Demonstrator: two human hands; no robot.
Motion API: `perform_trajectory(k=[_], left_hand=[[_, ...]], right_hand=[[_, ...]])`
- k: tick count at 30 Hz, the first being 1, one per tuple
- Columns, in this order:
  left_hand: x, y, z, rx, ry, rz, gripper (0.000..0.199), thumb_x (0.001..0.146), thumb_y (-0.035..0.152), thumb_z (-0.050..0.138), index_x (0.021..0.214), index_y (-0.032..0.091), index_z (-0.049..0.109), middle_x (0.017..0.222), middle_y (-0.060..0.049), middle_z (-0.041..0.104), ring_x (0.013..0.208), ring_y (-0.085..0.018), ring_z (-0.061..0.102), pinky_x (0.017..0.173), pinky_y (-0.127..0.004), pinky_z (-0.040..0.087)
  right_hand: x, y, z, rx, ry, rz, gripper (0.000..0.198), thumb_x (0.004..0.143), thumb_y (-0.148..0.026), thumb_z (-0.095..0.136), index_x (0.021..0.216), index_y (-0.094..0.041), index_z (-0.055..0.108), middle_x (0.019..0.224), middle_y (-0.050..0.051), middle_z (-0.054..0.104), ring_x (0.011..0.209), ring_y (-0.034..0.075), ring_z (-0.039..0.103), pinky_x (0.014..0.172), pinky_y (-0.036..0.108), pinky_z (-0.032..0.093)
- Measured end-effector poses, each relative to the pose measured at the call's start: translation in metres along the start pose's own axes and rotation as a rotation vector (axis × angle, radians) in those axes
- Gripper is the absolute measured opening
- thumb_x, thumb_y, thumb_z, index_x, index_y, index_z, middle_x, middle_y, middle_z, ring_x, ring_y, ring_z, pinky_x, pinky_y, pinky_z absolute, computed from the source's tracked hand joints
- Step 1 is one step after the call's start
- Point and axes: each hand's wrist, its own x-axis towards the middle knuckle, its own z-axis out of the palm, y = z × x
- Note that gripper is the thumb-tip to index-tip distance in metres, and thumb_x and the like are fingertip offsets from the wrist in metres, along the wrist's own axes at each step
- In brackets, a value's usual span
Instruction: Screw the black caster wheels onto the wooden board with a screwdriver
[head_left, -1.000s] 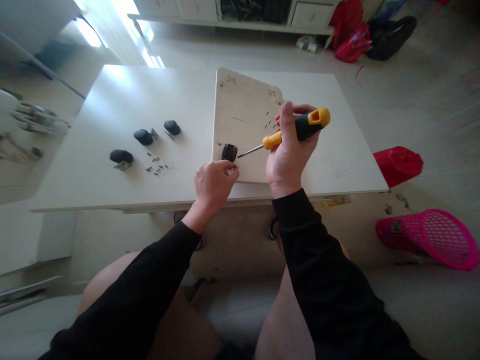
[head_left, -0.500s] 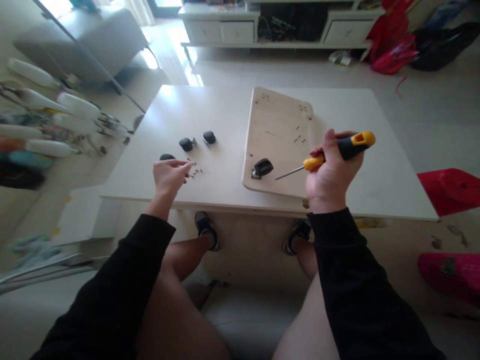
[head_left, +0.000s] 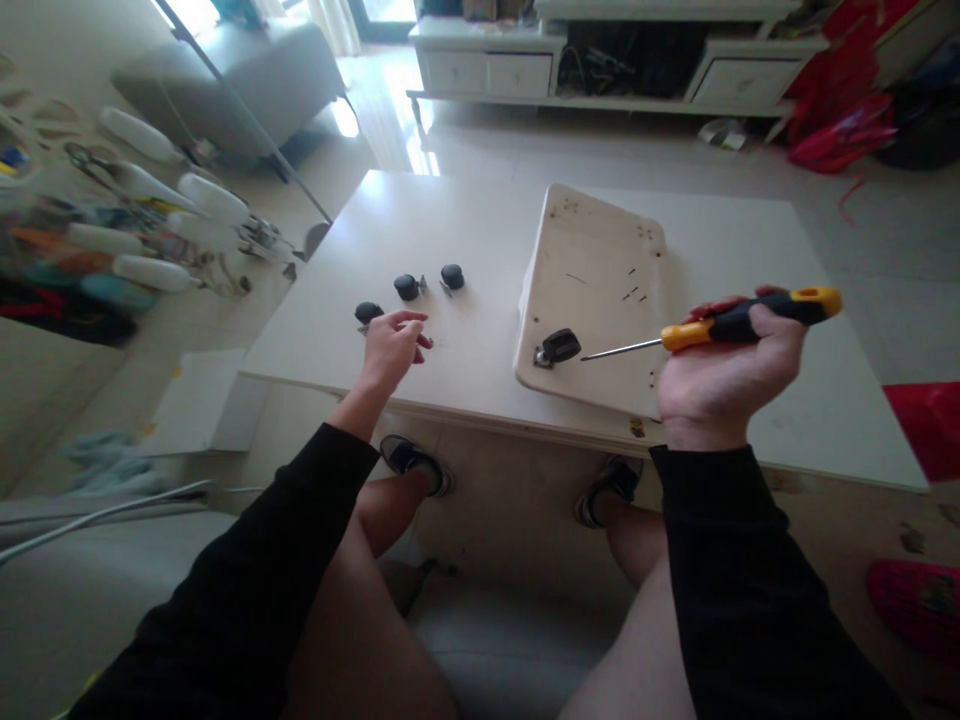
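Observation:
My right hand [head_left: 731,370] is closed around the yellow-and-black handle of a screwdriver [head_left: 750,318]. Its steel shaft points left, the tip close to a black caster wheel [head_left: 562,345] with a metal plate at the near left corner of a cream board [head_left: 600,315]. Several small screws [head_left: 632,293] lie on that board. My left hand [head_left: 394,350] is low over the white table [head_left: 480,215], fingers curled in where loose screws lay; they seem to be in its fingers, though the hand hides them. Beside it are three black casters [head_left: 406,287].
A white box [head_left: 202,405] stands on the floor left of the table. Behind the table is a white cabinet [head_left: 487,72]. A red object [head_left: 926,430] is by the table's right end, and my shoes [head_left: 409,455] are under its front edge.
The view has swung left, shifting everything rightward. Screws seen beside my left fingers no longer show on the table. My right hand has turned, so the screwdriver lies flatter across it.

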Motion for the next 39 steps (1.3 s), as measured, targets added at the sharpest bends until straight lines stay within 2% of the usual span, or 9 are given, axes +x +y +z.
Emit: perform_trajectory(k=[5,10,13,16,21,28,32,35,39], left_hand=[[-0.055,0.011,0.054,0.086,-0.302,0.151,0.025,0.09,0.023,0.06,0.111,0.017,0.073,0.089,-0.003,0.073,0.049,-0.008,0.06,0.053,-0.025,0.048],[-0.08,0.019,0.09,0.197,-0.267,0.367,0.033,0.088,0.018,0.066,0.121,0.018,0.071,0.128,-0.009,0.069,0.067,-0.008,0.063,0.074,-0.029,0.054],[-0.079,0.026,0.094,0.166,-0.249,0.345,0.03,0.088,0.018,0.067,0.118,0.018,0.074,0.124,-0.008,0.069,0.072,-0.011,0.063,0.077,-0.03,0.054],[-0.084,0.031,0.098,0.171,-0.271,0.332,0.029,0.089,0.019,0.065,0.116,0.017,0.077,0.109,-0.006,0.072,0.076,-0.014,0.065,0.08,-0.031,0.055],[-0.105,0.029,0.107,0.26,-0.369,0.376,0.051,0.09,0.018,0.063,0.14,0.017,0.07,0.1,-0.005,0.078,0.09,-0.021,0.071,0.092,-0.035,0.056],[-0.119,0.029,0.114,0.31,-0.463,0.353,0.075,0.09,0.02,0.061,0.162,0.009,0.045,0.109,-0.008,0.08,0.104,-0.025,0.074,0.098,-0.036,0.057],[-0.123,0.032,0.115,0.322,-0.485,0.358,0.075,0.091,0.021,0.06,0.163,0.008,0.043,0.112,-0.01,0.081,0.106,-0.026,0.075,0.097,-0.038,0.059],[-0.125,0.034,0.113,0.33,-0.491,0.366,0.072,0.091,0.023,0.06,0.161,0.01,0.048,0.114,-0.01,0.081,0.107,-0.028,0.076,0.096,-0.039,0.06],[-0.12,0.039,0.106,0.338,-0.426,0.34,0.049,0.092,0.022,0.059,0.139,0.018,0.071,0.114,-0.008,0.082,0.106,-0.027,0.077,0.098,-0.04,0.059]], right_hand=[[0.01,0.001,-0.004,0.008,0.027,-0.176,0.021,0.09,-0.015,0.059,0.095,-0.035,0.064,0.097,-0.007,0.066,0.073,0.008,0.069,0.07,0.028,0.06],[0.016,0.003,-0.001,-0.001,-0.007,-0.26,0.037,0.088,-0.037,0.072,0.118,-0.031,0.052,0.129,-0.002,0.061,0.094,0.012,0.073,0.084,0.034,0.064],[0.011,0.002,0.003,-0.05,0.016,-0.242,0.036,0.089,-0.045,0.071,0.118,-0.033,0.053,0.133,-0.001,0.059,0.102,0.013,0.072,0.096,0.036,0.063],[0.001,0.004,0.008,-0.149,-0.023,-0.199,0.041,0.089,-0.055,0.068,0.12,-0.032,0.053,0.116,-0.001,0.06,0.107,0.016,0.071,0.097,0.039,0.064],[-0.02,0.012,0.018,-0.162,-0.116,-0.185,0.055,0.084,-0.057,0.074,0.125,-0.028,0.051,0.111,0.0,0.059,0.102,0.015,0.07,0.091,0.038,0.066],[-0.042,0.021,0.025,-0.205,-0.31,-0.393,0.048,0.085,-0.051,0.077,0.121,-0.028,0.056,0.117,0.0,0.059,0.092,0.013,0.069,0.088,0.038,0.066],[-0.053,0.021,0.029,-0.178,-0.408,-0.426,0.046,0.087,-0.046,0.078,0.123,-0.025,0.059,0.111,0.0,0.062,0.091,0.013,0.07,0.083,0.035,0.065],[-0.057,0.022,0.032,-0.177,-0.451,-0.441,0.044,0.087,-0.042,0.079,0.122,-0.024,0.061,0.113,0.001,0.062,0.092,0.013,0.071,0.083,0.033,0.064],[-0.058,0.024,0.037,-0.196,-0.455,-0.464,0.042,0.088,-0.04,0.078,0.123,-0.025,0.062,0.112,0.001,0.064,0.09,0.012,0.071,0.083,0.033,0.064]])
